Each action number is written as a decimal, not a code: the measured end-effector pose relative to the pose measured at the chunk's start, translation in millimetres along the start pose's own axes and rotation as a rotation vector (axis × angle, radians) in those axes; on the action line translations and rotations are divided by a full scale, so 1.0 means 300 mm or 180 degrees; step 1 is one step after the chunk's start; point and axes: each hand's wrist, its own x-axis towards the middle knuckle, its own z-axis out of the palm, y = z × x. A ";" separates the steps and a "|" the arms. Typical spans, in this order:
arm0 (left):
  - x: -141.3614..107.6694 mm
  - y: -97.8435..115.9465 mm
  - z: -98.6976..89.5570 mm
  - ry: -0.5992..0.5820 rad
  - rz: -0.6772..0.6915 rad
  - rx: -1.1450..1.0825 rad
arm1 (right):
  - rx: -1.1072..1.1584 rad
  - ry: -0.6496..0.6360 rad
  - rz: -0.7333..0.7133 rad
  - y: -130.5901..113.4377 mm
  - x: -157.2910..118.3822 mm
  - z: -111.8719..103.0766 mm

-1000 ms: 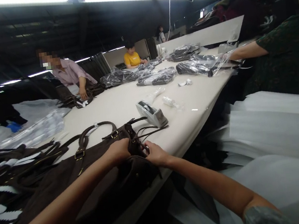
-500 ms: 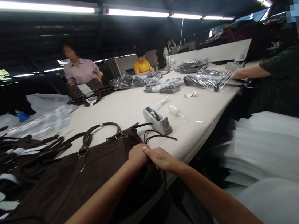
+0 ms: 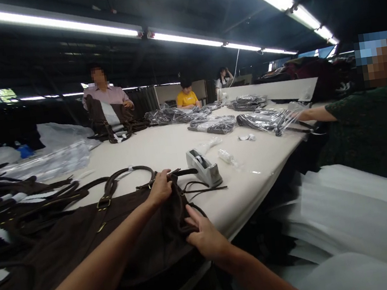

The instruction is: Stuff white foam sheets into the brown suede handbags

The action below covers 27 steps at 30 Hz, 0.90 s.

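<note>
A dark brown handbag [image 3: 83, 226] lies on the table in front of me, its looped handle [image 3: 114, 181] and brass-coloured buckles at the far side. My left hand [image 3: 161, 187] is closed on the bag's upper edge, close to a handle buckle. Lower down, my right hand [image 3: 207, 238] grips the bag's end panel, with the thumb and fingers round the edge; some fingertips are hidden by fabric. Between the two hands, the end of the bag stands slightly gaped. Just beyond it is a grey tape dispenser [image 3: 206, 169], with thin dark straps [image 3: 204, 186] lying beside it.
More brown bags [image 3: 20, 215] are heaped at left, near clear plastic sheets [image 3: 53, 161]. Plastic-wrapped bags [image 3: 212, 126] lie farther along the white table [image 3: 158, 145]. White sheets [image 3: 352, 209] are stacked at right. A co-worker's arm [image 3: 314, 114] reaches over the table; other people stand behind.
My hands were together at the bag's corner; now they are apart, the left farther up along the top edge and the right lower on the end. A co-worker at the back has lifted a brown bag.
</note>
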 end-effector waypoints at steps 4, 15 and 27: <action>0.038 -0.025 -0.015 -0.0434 0.0750 0.0439 | 0.0272 -0.0173 0.0029 0.014 -0.050 -0.003; 0.197 -0.102 -0.044 -0.1318 0.0984 0.1499 | -0.0693 0.0550 -0.0498 0.107 -0.126 0.020; 0.168 -0.096 -0.034 -0.1369 0.1330 0.0929 | -0.0111 0.1897 0.0516 0.340 -0.166 0.040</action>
